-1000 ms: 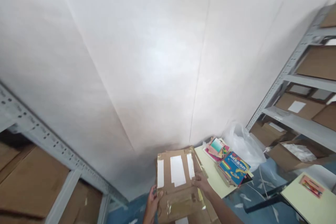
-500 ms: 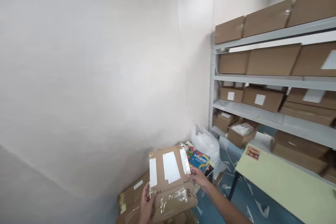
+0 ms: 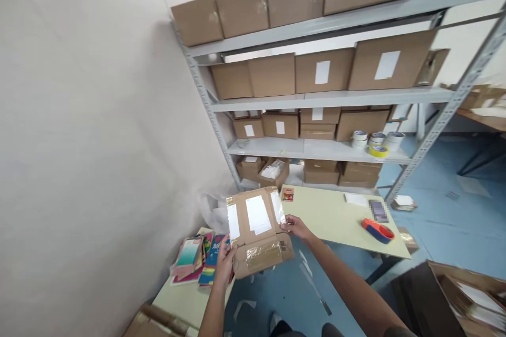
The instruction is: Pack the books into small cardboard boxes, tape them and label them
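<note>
A flattened brown cardboard piece [image 3: 253, 239] with white labels and shiny clear tape is held up in front of me. My left hand [image 3: 224, 263] grips its lower left edge, thumb on the front face. At its right edge, my right hand [image 3: 295, 227] pinches the cardboard between thumb and fingers. Behind it stands a pale yellow table [image 3: 320, 216] bearing a small red card [image 3: 288, 194], white paper [image 3: 356, 199] and an orange-and-blue tape dispenser [image 3: 378, 231]. Colourful books [image 3: 190, 257] lie on another table at the lower left.
Metal shelving [image 3: 276, 101] full of cardboard boxes spans the back, with tape rolls [image 3: 378, 139] on one shelf. An open carton [image 3: 454, 295] is at the lower right. A white plastic bag [image 3: 215, 210] leans by the wall. Scraps lie on the blue floor.
The view has swung right, bringing the whole shelving, the tape rolls and the tape dispenser into sight. Both hands still hold the cardboard, which now appears a little higher in the picture.
</note>
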Motion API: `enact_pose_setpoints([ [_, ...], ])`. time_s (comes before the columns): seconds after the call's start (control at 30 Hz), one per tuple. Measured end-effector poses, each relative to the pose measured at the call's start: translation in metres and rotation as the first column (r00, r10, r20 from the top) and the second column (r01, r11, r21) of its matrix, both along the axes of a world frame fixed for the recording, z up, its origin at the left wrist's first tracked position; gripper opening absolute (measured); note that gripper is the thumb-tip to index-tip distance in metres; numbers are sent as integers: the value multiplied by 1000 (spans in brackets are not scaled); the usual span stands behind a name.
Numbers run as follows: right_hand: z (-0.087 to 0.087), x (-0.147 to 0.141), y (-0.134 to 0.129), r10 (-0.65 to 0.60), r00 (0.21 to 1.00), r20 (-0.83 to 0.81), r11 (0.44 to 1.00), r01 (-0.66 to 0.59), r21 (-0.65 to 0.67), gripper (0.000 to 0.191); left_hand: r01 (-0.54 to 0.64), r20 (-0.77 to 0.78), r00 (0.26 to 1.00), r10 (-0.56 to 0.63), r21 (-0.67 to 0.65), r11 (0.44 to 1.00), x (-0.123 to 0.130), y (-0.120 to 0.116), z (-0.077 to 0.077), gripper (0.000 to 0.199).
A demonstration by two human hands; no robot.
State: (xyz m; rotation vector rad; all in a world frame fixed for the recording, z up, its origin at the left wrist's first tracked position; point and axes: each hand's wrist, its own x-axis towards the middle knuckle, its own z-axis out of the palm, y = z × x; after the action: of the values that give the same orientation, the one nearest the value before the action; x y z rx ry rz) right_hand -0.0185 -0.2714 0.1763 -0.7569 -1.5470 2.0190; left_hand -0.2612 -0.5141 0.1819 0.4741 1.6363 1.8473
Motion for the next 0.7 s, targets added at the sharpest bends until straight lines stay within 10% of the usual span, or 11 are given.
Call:
enact_pose_setpoints([
  [0.47,5,101,171,-561,820,116,817,571,-79,50,600,-11,799,-601,63,797,-8,357,-44,89],
  [0.7,-14,127,209,-671,728,141,722,685,-99,52,765,-78,641,-763,-18,644,3,460,-46,78],
])
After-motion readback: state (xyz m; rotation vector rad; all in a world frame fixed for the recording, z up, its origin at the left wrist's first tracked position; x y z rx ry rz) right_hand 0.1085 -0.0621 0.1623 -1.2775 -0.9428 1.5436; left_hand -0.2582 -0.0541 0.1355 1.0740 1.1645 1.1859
